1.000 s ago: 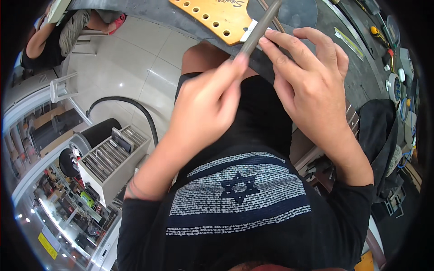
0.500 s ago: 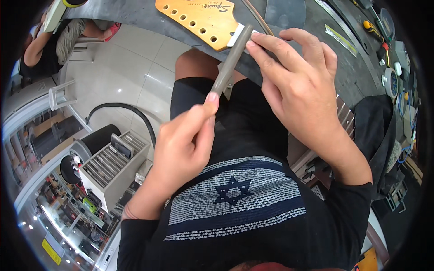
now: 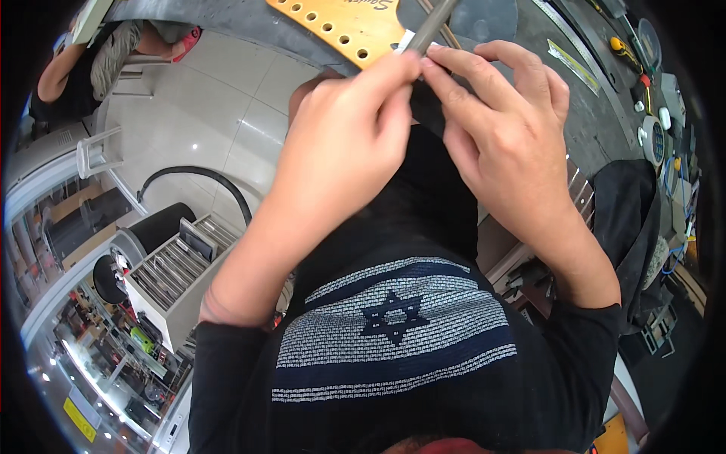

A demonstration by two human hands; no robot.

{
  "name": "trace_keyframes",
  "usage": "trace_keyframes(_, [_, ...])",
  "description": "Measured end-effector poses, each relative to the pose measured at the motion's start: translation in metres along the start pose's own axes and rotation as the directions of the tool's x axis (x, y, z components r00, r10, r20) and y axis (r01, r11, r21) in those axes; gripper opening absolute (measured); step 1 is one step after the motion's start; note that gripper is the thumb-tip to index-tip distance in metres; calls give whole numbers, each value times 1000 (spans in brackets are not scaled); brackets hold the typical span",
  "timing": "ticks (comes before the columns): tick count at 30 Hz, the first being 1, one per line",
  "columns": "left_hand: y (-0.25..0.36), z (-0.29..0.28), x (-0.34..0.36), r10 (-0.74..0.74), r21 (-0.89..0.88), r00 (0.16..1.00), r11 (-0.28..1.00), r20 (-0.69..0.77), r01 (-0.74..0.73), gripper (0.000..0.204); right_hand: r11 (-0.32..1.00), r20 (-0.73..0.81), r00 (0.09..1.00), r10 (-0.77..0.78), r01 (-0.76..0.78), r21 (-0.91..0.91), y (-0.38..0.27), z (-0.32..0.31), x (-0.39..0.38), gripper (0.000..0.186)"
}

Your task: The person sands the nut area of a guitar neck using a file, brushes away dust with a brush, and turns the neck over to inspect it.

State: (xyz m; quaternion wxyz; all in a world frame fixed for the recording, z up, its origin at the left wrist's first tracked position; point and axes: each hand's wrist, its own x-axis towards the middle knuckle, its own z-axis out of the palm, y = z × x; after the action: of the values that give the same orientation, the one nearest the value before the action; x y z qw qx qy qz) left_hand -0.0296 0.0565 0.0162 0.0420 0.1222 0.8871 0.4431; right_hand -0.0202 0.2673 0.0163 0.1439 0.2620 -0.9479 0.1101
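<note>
My left hand (image 3: 348, 132) is closed around a long grey file-like bar (image 3: 434, 27), which slants up and to the right over the bench edge. Beside it my right hand (image 3: 507, 113) has its thumb and forefinger pinched together near the bar, the other fingers curled and spread. What lies between those fingertips is too small to make out. A light-wood guitar headstock (image 3: 333, 23) with a row of tuner holes rests at the bench edge, just beyond my left hand. At its near right end a small white strip (image 3: 407, 39) shows beside the bar.
On the grey bench (image 3: 491, 23) at right lie a metal ruler (image 3: 563, 26), a clear ruler (image 3: 573, 68) and a yellow screwdriver (image 3: 622, 49). A person (image 3: 72, 72) sits at far left. A rack of files (image 3: 178, 268) and a black hose (image 3: 204, 172) are lower left.
My left hand has pushed up and to the right, carrying the bar farther over the bench. The headstock sits slightly higher in the view. My right hand has barely moved.
</note>
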Motion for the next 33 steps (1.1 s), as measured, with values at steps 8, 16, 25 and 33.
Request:
trace_keyframes(8, [-5,-18,-65,0,41,1000,999,11,-1,35,1000,-9,1000,4,-4,22,0,3,-2,51])
trace_keyframes(16, [-9,-9,5,-24,-187,992,982,-121,1,27,1000,-18,1000,-11,11,-1,2,0,-1,49])
trace_keyframes(25, [-12,-3,-29,3,-29,998,1000,-66,-5,24,1000,-29,999,-16,16,1,4,0,0,49])
trace_keyframes(33, [-11,-21,-90,4,53,1000,999,-28,-3,35,1000,-39,999,-13,14,9,1,3,1,48])
